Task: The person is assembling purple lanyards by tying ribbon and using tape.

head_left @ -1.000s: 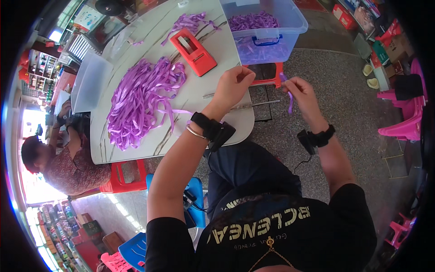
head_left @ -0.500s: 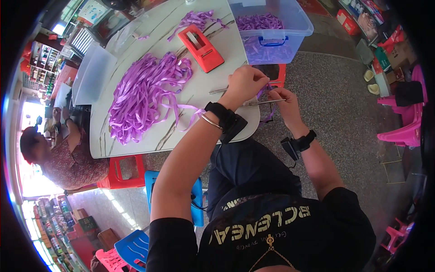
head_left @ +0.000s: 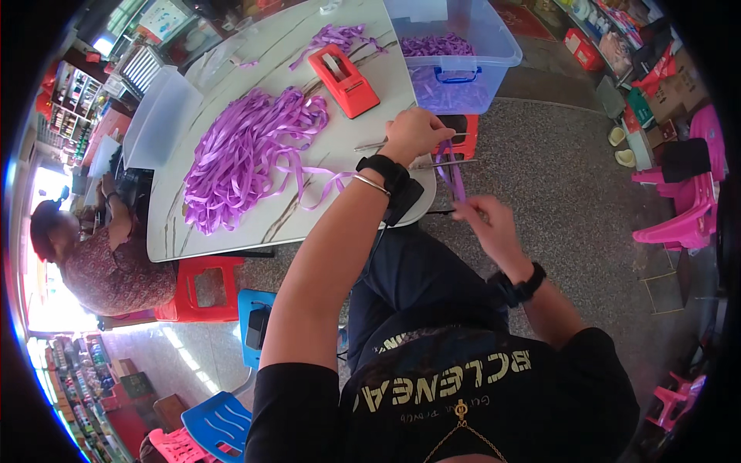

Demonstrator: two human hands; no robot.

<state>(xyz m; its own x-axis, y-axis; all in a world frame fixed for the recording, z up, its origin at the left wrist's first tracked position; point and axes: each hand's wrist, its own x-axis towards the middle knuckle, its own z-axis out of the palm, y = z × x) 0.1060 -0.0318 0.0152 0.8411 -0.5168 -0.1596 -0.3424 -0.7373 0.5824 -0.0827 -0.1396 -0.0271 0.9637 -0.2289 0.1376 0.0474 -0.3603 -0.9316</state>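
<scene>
At the table's right-hand edge my left hand [head_left: 417, 133] is closed on a purple ribbon, beside thin metal rods [head_left: 455, 163] that jut out past the edge. Lower and to the right, my right hand [head_left: 488, 224] pinches the same ribbon [head_left: 457, 179], which runs taut between both hands and passes by the rods. How it goes round them is too small to tell. A strand leads from near my left wrist back to a large heap of purple ribbon [head_left: 239, 162] on the marble-patterned table [head_left: 293, 220].
A red tape dispenser [head_left: 344, 81] stands beyond the heap, with a smaller ribbon bunch [head_left: 337, 36] behind it. A clear plastic box [head_left: 482, 85] holding purple ribbon pieces rests on a red stool [head_left: 463, 139]. At the left, another person [head_left: 116, 255] sits near a translucent bin [head_left: 164, 116].
My right hand has moved down and away from the rods, drawing the ribbon out straight. My left hand stays almost in place. The whole view has shifted slightly.
</scene>
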